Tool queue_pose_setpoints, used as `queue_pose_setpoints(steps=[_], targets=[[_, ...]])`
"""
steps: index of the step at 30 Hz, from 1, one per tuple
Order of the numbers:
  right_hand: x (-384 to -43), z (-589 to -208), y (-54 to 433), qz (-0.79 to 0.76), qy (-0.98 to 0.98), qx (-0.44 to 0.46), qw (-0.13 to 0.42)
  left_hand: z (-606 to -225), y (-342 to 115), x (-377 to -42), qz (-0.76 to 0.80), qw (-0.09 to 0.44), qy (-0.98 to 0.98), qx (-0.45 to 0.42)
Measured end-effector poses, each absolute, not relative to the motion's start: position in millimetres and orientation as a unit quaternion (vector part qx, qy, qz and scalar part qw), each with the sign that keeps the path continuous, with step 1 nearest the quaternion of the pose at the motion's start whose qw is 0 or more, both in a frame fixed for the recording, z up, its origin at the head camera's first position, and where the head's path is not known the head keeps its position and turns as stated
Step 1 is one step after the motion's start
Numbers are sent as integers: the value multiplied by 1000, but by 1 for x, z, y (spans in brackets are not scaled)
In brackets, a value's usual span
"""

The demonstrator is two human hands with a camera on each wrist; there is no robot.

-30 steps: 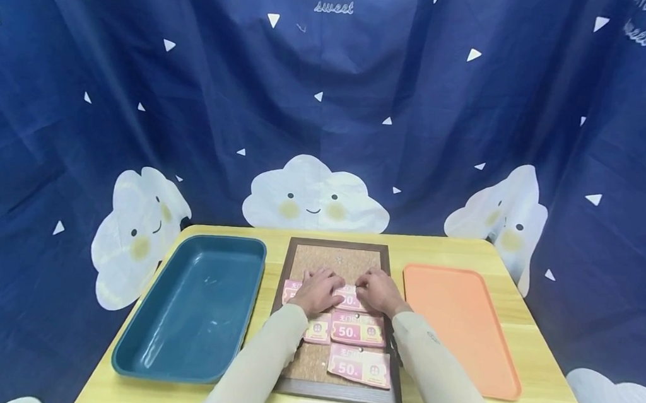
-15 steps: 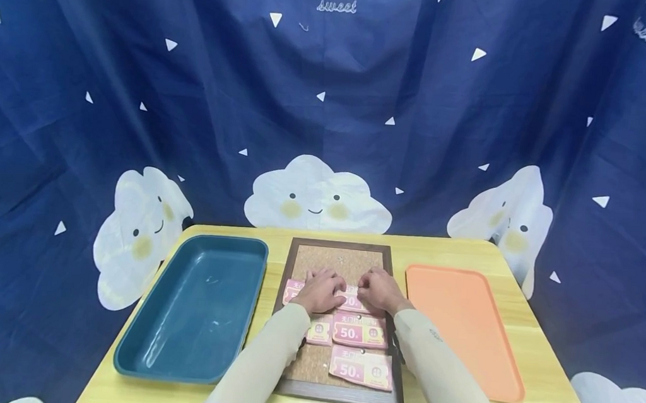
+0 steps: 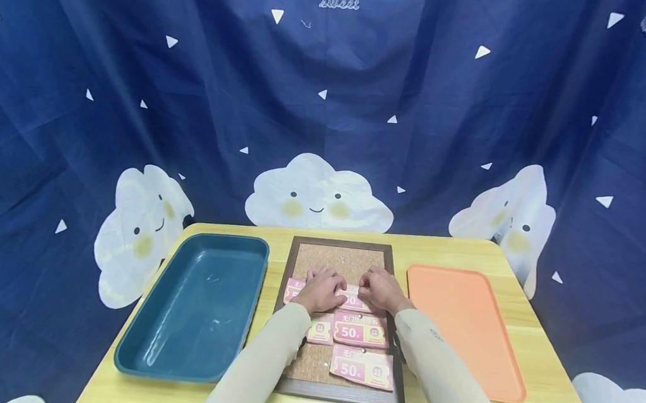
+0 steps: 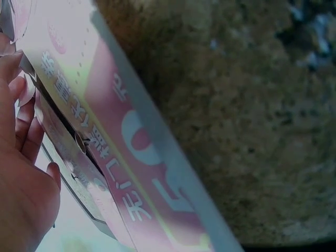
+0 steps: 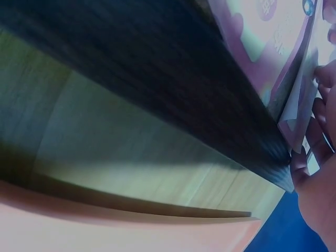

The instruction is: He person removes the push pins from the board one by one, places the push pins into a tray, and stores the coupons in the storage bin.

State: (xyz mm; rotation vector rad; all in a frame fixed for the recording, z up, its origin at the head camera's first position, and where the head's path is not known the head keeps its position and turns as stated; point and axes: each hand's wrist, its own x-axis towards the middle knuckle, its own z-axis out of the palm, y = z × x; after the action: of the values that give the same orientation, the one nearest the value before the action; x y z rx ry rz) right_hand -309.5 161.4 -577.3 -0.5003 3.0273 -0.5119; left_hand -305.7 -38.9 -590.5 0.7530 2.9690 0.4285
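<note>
Left hand [image 3: 324, 290], right hand [image 3: 381, 290], apparently touching coupon [image 3: 352, 301]

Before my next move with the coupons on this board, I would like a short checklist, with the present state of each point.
1. Board on the table, between the blue tray and the orange tray: ok.
2. Left hand at the upper right coupon: ok.
3. Right hand at the same coupon: ok.
4. That coupon's top edge fastened: cannot tell, fingers hide part of it.
5. Middle left coupon fully in sight: not ok, the left arm covers part.
6. Bottom coupon's lower edge straight: not ok, it looks wavy.
</note>
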Motion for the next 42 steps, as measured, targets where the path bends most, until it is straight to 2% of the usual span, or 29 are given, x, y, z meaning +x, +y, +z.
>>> queue_pose_setpoints(steps=[12,33,42], targets=[[-307,-572,160,-139,973,-182,2,-586,-38,-304,145,20,958,246],[-306,-574,157,-125,977,-165,47,-585,-40,-300,154,37,961,228],[-308,-568,160,-153,974,-159,38,-580,-40,-302,171,35,957,230]])
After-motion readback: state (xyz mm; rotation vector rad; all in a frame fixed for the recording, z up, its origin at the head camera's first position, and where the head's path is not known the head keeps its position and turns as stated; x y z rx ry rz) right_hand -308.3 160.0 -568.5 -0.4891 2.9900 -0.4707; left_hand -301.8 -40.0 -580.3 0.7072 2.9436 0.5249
